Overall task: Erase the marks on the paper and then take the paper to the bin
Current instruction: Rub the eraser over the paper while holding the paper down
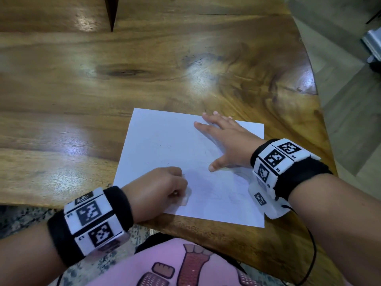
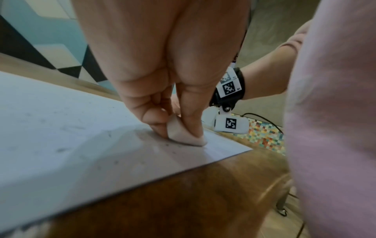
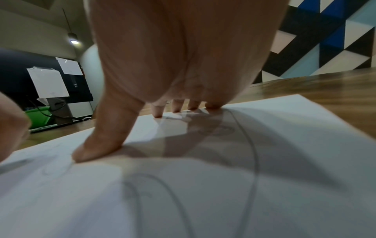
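While the head view looks down, the paper [image 1: 185, 162] lies near the desk [image 1: 103, 89] edge; the right hand [image 1: 224, 141] presses it, fingers spread. At the left wrist, the left hand [image 2: 162, 72] pinches an eraser [image 2: 183, 135] onto the sheet, crumbs [image 2: 168, 145] beside. At the right wrist, pencil lines [image 3: 252, 161] curve past; a green bin [image 3: 38, 117] stands beyond.

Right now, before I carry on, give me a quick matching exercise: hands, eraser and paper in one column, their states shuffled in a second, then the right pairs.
Column one:
1. left hand
2. right hand
3. eraser
4. paper

Column two:
A. lies flat on the table
B. pinched, rubbing the sheet
C. spread flat, pressing the sheet down
D. curled round a small white block

Pairs: 1-D, 2-C, 3-B, 4-A
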